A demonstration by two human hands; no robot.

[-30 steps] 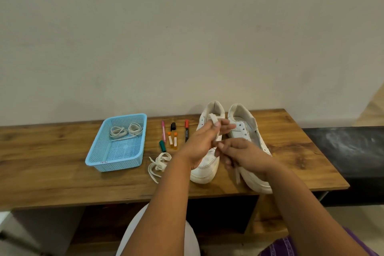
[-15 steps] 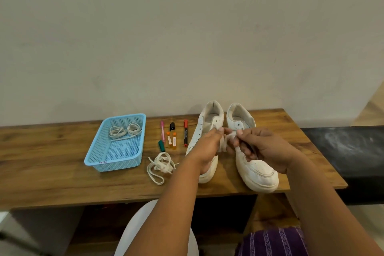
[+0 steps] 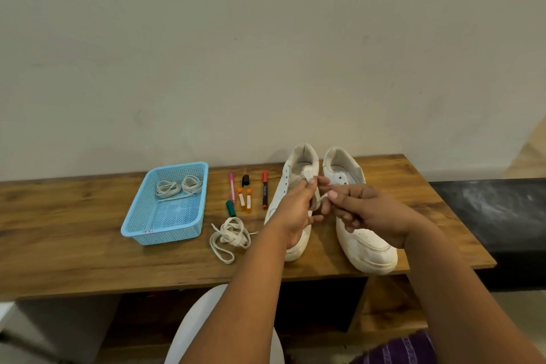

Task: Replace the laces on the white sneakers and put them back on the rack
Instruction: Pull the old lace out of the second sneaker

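Both hands work over the left sneaker [image 3: 295,186] on the wooden table [image 3: 74,245]. The left hand [image 3: 295,213] has its fingers [image 3: 310,186] curled, pinching a pale lace [image 3: 317,201] against the shoe's tongue; the right hand [image 3: 372,213] pinches the same lace just beside them, its fingers narrowed to a tip grip. The right sneaker [image 3: 366,248] stands just beyond the right hand's fingers, touching nothing I can make out, with no lace showing in its eyelets.

To the left of the left hand's fingers lies a loose tangle of lace [image 3: 230,235], then a row of markers [image 3: 264,189], and farther off a blue basket [image 3: 139,224] holding two coiled laces [image 3: 178,188].

The likely trouble: the lace between the fingers is partly hidden, and if one pinch slackens the end could slip from its eyelet or twist flat-side wrong. Pulling hard while only fingertips steady the shoe could drag it toward the table's near edge. The loose tangle could also be mistaken for a fresh lace, since both look alike from here.
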